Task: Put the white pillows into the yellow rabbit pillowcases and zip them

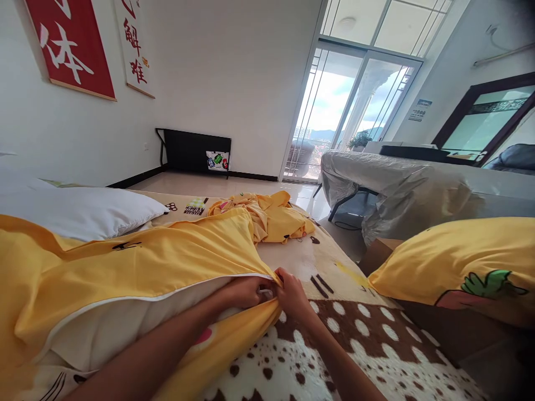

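A yellow pillowcase [175, 250] with a white zipper edge lies across the bed, its long side gaping. Inside the opening shows a white pillow [112, 323]. My left hand [246, 291] reaches into the gap near its right end, fingers curled by the corner; what they grip is partly hidden. On the outside of that same corner, my right hand [291, 292] pinches the yellow cloth. The two hands are close together, at the end of the zipper edge.
A patterned blanket [301, 356] covers the bed. Crumpled yellow cloth [284, 217] lies beyond my hands. A bare white pillow [104, 209] is at left, a yellow-covered pillow [463, 256] on a cardboard box [378, 250] at right. Behind stands a plastic-covered table [388, 172].
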`<state>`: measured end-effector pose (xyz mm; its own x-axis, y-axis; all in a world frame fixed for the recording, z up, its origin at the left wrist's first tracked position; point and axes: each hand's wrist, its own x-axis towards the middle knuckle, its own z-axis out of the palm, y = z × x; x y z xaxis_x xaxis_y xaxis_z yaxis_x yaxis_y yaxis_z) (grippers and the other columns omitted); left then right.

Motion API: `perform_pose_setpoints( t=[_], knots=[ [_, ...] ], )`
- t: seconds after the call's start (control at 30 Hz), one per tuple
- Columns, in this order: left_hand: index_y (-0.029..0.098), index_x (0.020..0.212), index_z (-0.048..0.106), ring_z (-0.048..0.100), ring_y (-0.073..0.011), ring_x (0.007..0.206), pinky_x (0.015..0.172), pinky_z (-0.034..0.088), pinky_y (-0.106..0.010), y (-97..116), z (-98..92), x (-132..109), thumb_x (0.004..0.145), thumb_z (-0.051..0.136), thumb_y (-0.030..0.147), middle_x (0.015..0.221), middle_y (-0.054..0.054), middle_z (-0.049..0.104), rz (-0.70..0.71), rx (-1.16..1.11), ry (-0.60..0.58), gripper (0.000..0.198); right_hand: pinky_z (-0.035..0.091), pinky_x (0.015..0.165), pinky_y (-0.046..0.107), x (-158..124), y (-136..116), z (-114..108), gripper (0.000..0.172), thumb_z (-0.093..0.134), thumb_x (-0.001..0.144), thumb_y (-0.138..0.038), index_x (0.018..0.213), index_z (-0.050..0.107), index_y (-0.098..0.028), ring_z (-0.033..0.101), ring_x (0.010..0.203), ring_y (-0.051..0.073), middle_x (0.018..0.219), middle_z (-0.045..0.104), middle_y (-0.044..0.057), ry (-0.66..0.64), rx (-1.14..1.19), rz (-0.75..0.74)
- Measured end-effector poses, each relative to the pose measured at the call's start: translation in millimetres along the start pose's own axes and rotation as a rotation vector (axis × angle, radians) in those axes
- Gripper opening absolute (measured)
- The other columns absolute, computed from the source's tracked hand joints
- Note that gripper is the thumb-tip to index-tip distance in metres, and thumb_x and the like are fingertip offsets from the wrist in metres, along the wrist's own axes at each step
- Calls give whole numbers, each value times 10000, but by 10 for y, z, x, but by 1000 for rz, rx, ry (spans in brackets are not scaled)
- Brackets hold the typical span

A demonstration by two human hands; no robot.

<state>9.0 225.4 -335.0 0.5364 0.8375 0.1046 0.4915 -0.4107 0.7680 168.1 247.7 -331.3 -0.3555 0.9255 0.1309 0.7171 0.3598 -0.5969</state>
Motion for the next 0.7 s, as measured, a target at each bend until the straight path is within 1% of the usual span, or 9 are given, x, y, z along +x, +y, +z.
perform_pose_setpoints(
  t=[0.07,0.13,0.27,0.33,0.43,0.53,0.63,0.7],
  knots=[
    [216,1097,647,596,-179,1026,952,414,-277,-35,-10,15,803,494,203,1135,-14,670,-56,-84,3,331,265,588,215,0,4,-1,142,450,725,-51,719,497,-184,504,663,133,716,627,22,7,13,-10],
    [204,1077,656,592,-178,1028,967,405,-274,-55,-12,28,795,510,215,1128,-11,675,-104,-140,-1,318,270,594,213,6,10,2,156,448,719,-38,722,505,-182,512,669,135,716,632,26,10,0,-10],
    [201,1023,675,590,-176,1026,978,400,-269,-62,30,27,791,516,213,1116,-7,681,-110,-160,54,282,262,582,213,8,23,13,159,455,720,-35,719,521,-180,511,655,134,708,637,31,29,-20,-19],
    [218,1046,667,588,-176,1041,986,400,-278,-65,63,14,822,500,245,1136,-9,672,-88,-126,72,281,252,572,215,-6,20,17,155,457,723,-43,718,529,-180,508,645,133,704,638,32,50,-31,-21],
    [216,1081,648,593,-177,1039,965,422,-281,-60,85,0,846,475,243,1145,-27,666,-14,-72,-1,293,243,566,219,-35,1,16,155,456,721,-41,708,529,-176,494,628,130,688,633,35,64,-51,-18],
    [199,1061,647,590,-188,1038,955,431,-295,0,62,0,843,457,197,1151,-51,660,45,56,-51,289,246,565,218,-46,-15,15,162,449,721,-33,696,521,-176,480,614,123,665,620,25,60,-29,-30],
    [178,1026,650,579,-221,1055,972,420,-339,98,32,9,845,441,186,1152,-83,651,50,209,-42,277,251,564,217,-40,-14,24,176,436,727,-24,705,522,-177,483,610,119,662,614,17,59,-21,-42],
    [167,1006,649,582,-237,1035,960,427,-358,148,33,19,844,436,195,1136,-98,650,18,276,-29,269,251,565,221,-40,-15,32,190,424,737,-14,732,529,-172,501,625,124,678,623,25,56,-56,-48]
  ],
)
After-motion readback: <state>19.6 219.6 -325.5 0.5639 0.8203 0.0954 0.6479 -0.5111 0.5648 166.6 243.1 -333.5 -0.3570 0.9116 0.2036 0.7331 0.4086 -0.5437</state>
